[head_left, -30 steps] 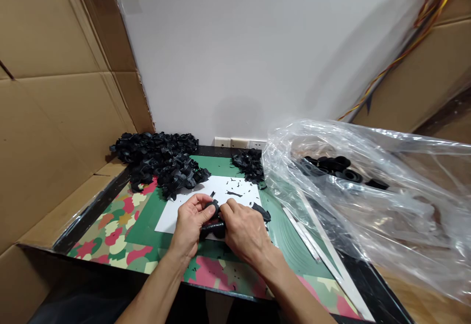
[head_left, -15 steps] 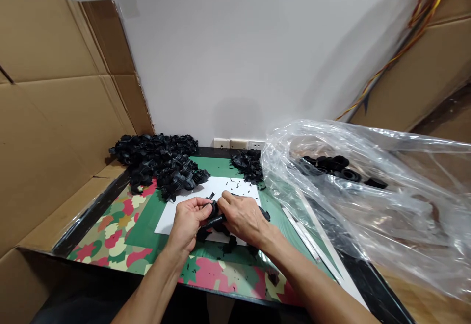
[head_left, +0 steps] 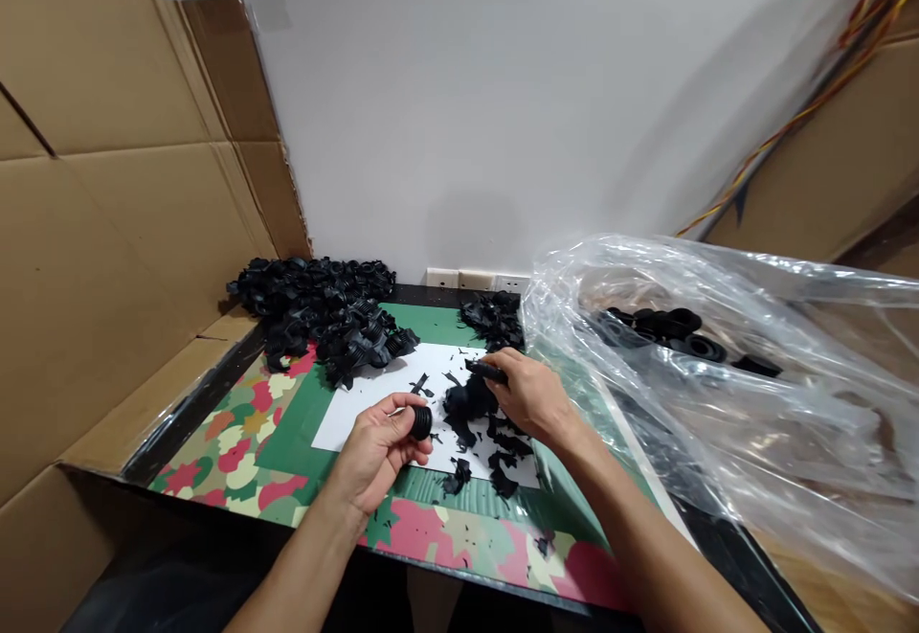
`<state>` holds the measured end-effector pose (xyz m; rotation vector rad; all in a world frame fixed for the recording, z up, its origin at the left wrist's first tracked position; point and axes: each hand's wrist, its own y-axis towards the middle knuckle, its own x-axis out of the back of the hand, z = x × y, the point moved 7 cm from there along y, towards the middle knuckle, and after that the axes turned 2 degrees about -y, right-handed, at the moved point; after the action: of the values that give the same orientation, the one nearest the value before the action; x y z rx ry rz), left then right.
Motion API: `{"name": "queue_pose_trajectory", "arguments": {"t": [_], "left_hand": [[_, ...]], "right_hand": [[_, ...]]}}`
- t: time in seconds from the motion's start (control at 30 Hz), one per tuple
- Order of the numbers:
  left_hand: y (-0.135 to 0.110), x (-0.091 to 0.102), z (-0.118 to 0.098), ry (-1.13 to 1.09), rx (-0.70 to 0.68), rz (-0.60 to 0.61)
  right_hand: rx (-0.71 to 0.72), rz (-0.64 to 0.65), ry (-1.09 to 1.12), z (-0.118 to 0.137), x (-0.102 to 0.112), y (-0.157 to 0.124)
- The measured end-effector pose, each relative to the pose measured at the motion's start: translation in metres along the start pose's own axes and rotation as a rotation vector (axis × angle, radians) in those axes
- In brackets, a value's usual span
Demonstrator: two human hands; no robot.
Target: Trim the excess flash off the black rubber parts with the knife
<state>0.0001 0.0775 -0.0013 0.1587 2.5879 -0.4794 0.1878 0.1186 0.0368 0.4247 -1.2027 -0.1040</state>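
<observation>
Between the thumb and fingers of my left hand (head_left: 379,446) is a small black ribbed rubber part (head_left: 421,422), held over the sheet of white paper (head_left: 337,418). My right hand (head_left: 529,389) is closed around a slim black tool (head_left: 486,371), whose tip points left; its exact kind is hard to make out. Below that hand, dark rubber scraps (head_left: 470,405) lie scattered on the paper. A gap separates the two hands. The palm side of my right hand is hidden.
A large heap of black ribbed parts (head_left: 323,303) sits at the back left, with a smaller scrap pile (head_left: 494,317) near the sockets (head_left: 478,280). On the right, a clear plastic bag (head_left: 689,394) holds black rings (head_left: 661,324). A cardboard wall (head_left: 129,212) stands on the left.
My hands have come apart. The right one moved right and up with the black tool, while the left keeps the ribbed part. More scraps now show on the paper.
</observation>
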Motion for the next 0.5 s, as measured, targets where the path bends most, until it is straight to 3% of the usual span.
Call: {"name": "queue_pose_trajectory", "arguments": {"t": [0.2, 0.37, 0.5], "left_hand": [[-0.001, 0.003, 0.004, -0.014, -0.008, -0.005], [-0.001, -0.002, 0.004, -0.007, -0.023, -0.018], [-0.003, -0.005, 0.003, -0.008, -0.052, -0.045]], "right_hand": [[0.022, -0.361, 0.345, 0.016, 0.028, -0.027], [0.217, -0.241, 0.508, 0.056, 0.023, -0.046], [0.281, -0.264, 0.337, 0.075, 0.014, -0.056]]}}
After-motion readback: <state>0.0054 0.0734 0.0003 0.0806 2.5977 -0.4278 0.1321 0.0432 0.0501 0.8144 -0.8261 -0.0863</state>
